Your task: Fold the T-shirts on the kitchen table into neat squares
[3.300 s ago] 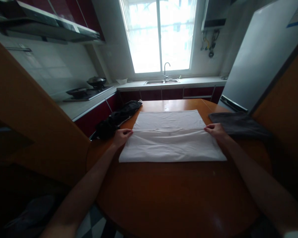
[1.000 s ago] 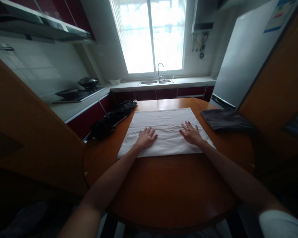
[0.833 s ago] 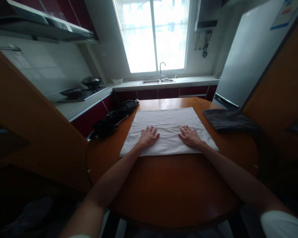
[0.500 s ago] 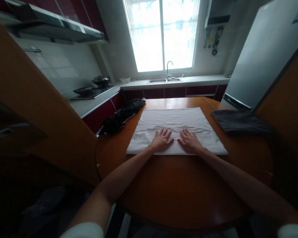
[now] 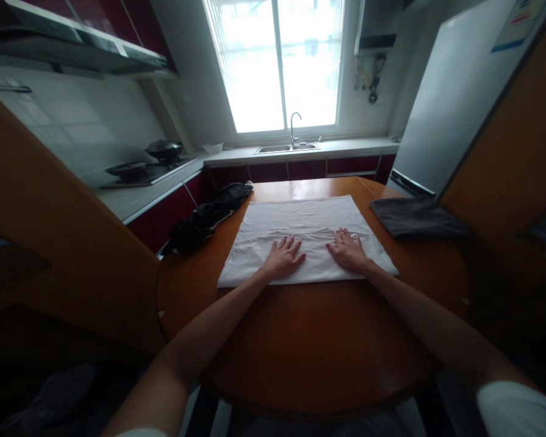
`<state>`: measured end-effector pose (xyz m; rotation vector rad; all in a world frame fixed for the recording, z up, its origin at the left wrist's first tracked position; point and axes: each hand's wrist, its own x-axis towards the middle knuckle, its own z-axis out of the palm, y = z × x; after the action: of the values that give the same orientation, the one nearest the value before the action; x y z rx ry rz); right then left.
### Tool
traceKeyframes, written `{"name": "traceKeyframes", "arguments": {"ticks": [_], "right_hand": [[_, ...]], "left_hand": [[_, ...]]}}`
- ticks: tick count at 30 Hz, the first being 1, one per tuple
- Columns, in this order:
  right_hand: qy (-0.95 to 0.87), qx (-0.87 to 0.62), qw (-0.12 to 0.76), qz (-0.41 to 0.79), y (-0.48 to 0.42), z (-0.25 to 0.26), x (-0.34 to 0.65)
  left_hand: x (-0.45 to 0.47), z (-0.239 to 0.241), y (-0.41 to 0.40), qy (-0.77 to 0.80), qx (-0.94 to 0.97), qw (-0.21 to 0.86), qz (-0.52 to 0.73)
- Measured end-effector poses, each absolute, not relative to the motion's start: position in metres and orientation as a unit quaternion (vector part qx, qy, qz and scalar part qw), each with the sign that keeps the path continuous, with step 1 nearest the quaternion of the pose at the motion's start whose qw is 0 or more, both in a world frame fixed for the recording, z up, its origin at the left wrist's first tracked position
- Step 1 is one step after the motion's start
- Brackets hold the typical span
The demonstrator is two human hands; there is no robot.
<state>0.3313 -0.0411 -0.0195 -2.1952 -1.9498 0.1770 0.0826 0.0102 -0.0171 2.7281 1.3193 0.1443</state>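
Note:
A white cloth [image 5: 300, 218] lies spread flat on the round wooden table [image 5: 313, 340], folded once with a crease across its middle. My left hand [image 5: 283, 257] rests palm down on the cloth's near half, fingers stretched out. My right hand [image 5: 348, 249] lies flat on the cloth a little to the right of it, fingers apart. Neither hand holds anything.
A black garment [image 5: 207, 218] is bunched at the table's left edge. A folded grey cloth [image 5: 416, 216] lies at the right edge. Wooden panels [image 5: 50, 243] stand close on both sides. Behind are a counter with a sink [image 5: 286, 147], a stove with pans [image 5: 157, 159] and a fridge [image 5: 455, 97].
My hands let go of the cloth's side edges and came to rest flat on it. They slid together towards the middle, then a little apart again.

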Motion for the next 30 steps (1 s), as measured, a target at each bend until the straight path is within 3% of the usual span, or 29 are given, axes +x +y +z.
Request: {"name": "traceKeyframes", "arguments": {"ticks": [13,20,30], "right_hand": [[-0.641,-0.758,0.100,0.065,-0.032,-0.021,0.365],[-0.637,-0.751,0.172,0.009,-0.025,-0.015,0.381],[-0.670,-0.732,0.111,0.060,-0.035,-0.021,0.349]], "left_hand": [[0.084,-0.008,0.007,0.439,0.896,0.060,0.032],[0.084,-0.009,0.006,0.437,0.898,0.047,0.032],[0.086,-0.008,0.006,0.441,0.895,0.053,0.033]]}}
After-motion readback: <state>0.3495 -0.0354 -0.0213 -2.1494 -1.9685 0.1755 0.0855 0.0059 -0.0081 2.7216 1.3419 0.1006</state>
